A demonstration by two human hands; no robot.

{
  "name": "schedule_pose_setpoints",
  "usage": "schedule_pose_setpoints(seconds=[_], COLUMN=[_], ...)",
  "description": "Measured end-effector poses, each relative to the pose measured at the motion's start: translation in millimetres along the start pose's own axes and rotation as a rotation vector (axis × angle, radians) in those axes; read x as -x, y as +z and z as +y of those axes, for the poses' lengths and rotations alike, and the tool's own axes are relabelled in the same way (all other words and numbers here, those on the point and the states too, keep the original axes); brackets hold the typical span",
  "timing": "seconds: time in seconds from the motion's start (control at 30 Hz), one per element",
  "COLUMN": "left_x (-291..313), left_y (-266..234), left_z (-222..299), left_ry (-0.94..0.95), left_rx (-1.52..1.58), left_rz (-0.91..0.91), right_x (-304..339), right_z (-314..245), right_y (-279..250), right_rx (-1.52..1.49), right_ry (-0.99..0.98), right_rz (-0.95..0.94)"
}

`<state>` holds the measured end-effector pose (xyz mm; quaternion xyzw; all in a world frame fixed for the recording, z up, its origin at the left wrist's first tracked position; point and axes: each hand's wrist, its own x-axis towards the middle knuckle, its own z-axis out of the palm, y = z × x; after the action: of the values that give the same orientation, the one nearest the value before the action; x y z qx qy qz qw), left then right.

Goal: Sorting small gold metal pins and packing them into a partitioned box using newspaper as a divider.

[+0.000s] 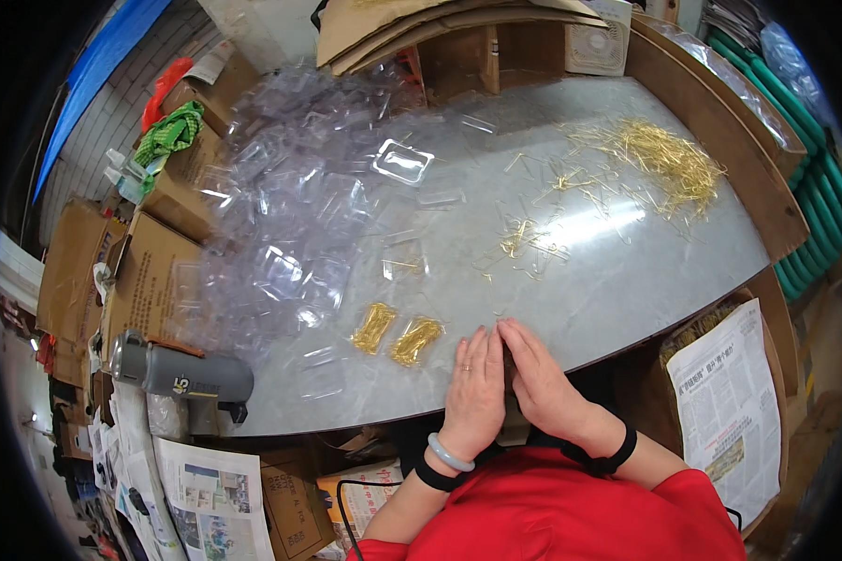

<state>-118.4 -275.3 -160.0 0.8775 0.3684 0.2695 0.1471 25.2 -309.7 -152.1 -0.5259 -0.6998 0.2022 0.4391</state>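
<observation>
My left hand (477, 393) and my right hand (544, 383) meet at the table's front edge, palms facing, fingers straight and held close together. What lies between them, if anything, is hidden. Just left of the fingertips, two small clear plastic trays full of gold metal hooks sit side by side: one pile of hooks (374, 327) and a second pile (416, 341). Beyond these lies a clear tray (404, 259) with a hook or so in it. Loose gold hooks (524, 241) are scattered past my fingertips, and a large heap of hooks (669, 159) lies at the far right.
A big pile of clear plastic trays (299, 187) covers the table's left side. A grey flask (192, 372) lies at the front left corner. Cardboard boxes (150, 271) line the left, and a brown board (720, 131) borders the right. Newspaper (730, 402) hangs at the lower right.
</observation>
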Motion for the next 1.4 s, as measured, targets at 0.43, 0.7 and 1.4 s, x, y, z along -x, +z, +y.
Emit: schedule_pose_setpoints(seconds=[0.43, 0.7, 1.4], left_x=[6, 14, 7], left_y=[-6, -44, -52], left_z=[-3, -3, -26], left_ry=[-0.108, -0.115, -0.227], left_rx=[0.301, 0.066, 0.466], left_rz=[0.007, -0.02, -0.207], right_x=[-20, -17, -11], right_z=[15, 8, 22], right_y=[-31, -31, -35], right_rx=[0.345, 0.307, 0.256], right_ry=[-0.239, -0.194, -0.261], right_rz=[-0.277, -0.124, -0.14])
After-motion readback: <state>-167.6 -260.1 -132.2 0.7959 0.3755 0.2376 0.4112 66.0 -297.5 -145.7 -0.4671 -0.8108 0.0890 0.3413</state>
